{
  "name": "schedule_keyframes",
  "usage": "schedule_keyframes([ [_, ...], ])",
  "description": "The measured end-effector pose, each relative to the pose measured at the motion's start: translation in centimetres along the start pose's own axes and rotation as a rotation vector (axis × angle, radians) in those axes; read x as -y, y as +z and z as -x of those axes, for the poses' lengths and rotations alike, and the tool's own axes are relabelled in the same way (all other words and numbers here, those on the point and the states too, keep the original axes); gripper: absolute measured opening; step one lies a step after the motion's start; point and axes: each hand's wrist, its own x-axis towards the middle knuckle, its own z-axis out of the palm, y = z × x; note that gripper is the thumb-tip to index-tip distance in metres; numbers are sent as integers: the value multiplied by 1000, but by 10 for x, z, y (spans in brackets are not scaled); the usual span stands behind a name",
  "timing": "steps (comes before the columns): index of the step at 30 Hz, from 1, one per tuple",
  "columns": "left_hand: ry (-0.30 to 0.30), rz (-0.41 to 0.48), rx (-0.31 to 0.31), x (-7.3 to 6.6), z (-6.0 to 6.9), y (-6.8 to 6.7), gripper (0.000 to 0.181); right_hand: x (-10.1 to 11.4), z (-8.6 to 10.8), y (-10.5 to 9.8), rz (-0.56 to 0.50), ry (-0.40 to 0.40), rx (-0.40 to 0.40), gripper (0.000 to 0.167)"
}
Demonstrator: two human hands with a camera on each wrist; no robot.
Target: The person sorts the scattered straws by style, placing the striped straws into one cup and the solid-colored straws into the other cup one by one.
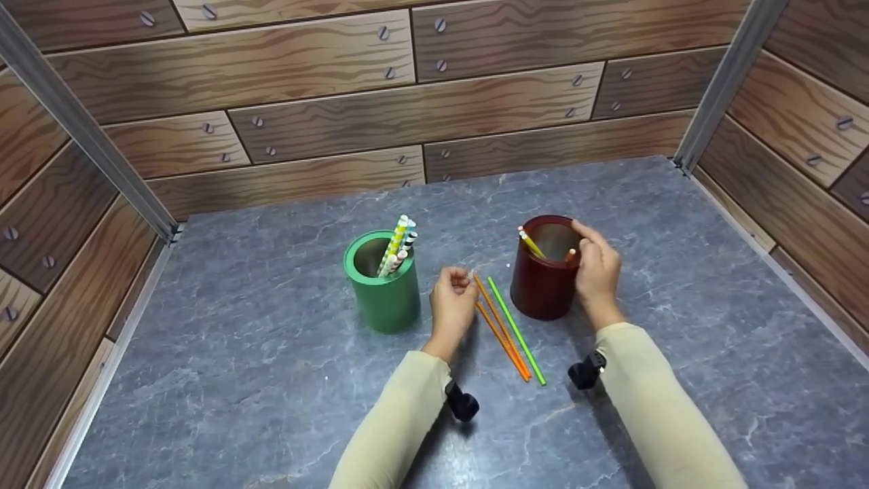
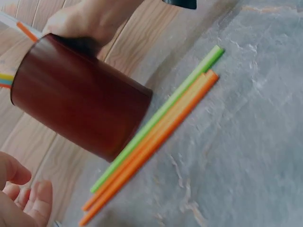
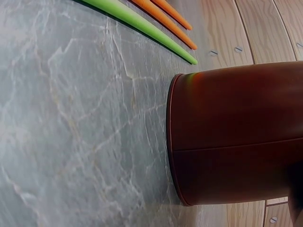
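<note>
My right hand holds the dark red cup from its right side, with fingers up at the rim. A yellow straw and a few other straw tips show inside this cup. Two orange straws and a green straw lie side by side on the table, between the hands. Just left of their far ends is my left hand, fingers loosely curled around nothing. In the left wrist view its fingertips are apart from the straws. Part of the right hand is hidden behind the cup there.
A green cup stands to the left of the left hand, with several patterned paper straws leaning in it. The grey marbled table is bounded by wood-patterned walls at the back and sides.
</note>
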Motion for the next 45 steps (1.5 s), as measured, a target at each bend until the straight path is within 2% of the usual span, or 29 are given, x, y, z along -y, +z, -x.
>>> schedule_keyframes([
  [4,-34,-59,-13,8,-4,1,15,0,-1,0,2,-13,-5,36],
  [11,-162,-147,23,15,-10,4,24,0,0,0,1,-11,-10,37],
  [15,-157,-182,9,18,-13,8,30,0,1,0,2,-21,-9,37],
  [21,-134,-266,-5,25,-13,14,26,-1,2,-1,14,-4,-4,37],
  [24,-155,-286,9,25,-13,17,25,0,1,-1,14,-5,-6,37],
  [27,-151,-321,19,23,-14,19,19,2,1,-1,6,-7,-7,36],
  [33,-103,-407,48,24,-16,21,5,1,1,0,-5,-4,-4,37],
  [36,-97,-444,74,21,-18,19,6,2,1,0,-11,-7,0,37],
  [42,-109,-529,116,14,-21,17,23,3,2,0,2,1,9,37],
  [45,-123,-542,135,12,-22,18,20,3,2,0,6,0,4,37],
])
